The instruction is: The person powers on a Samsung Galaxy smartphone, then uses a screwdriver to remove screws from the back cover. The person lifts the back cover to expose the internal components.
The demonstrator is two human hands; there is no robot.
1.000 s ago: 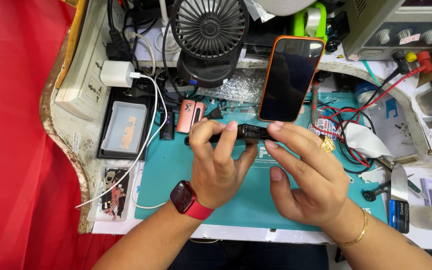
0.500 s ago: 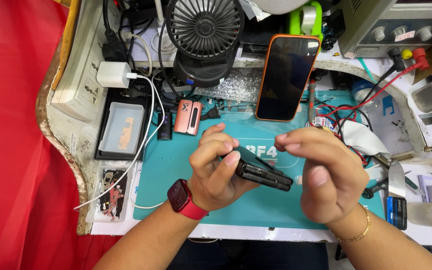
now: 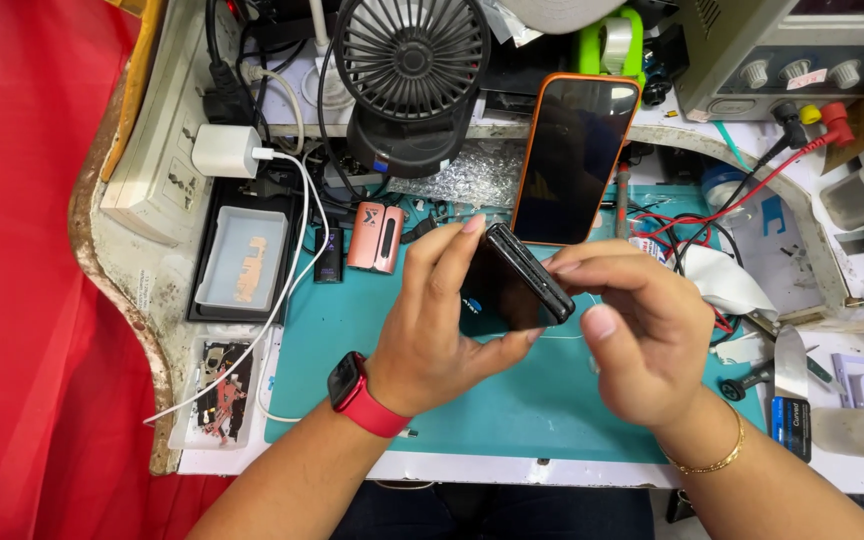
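So the person's got a black phone (image 3: 517, 285) up off the bench, held over the teal work mat (image 3: 512, 410) with both hands. The left hand (image 3: 432, 320) is wrapped around it from underneath, fingers curled up along the far edge and thumb tucked under the near side, so it's closed on the phone pretty firmly. The right hand (image 3: 642, 335) comes in from the other side, fingertips pinching the top edge and thumb right at the corner. The phone is tilted, edge-on towards us, dark face turned towards the left palm.

There's a red smartwatch (image 3: 357, 393) on the left wrist and a thin gold bracelet (image 3: 717, 462) on the right. Behind the hands, another phone in an orange case (image 3: 574, 160) leans upright, next to a black desk fan (image 3: 410, 70). A small pink gadget (image 3: 376, 237) lies on the mat just left of the hands.
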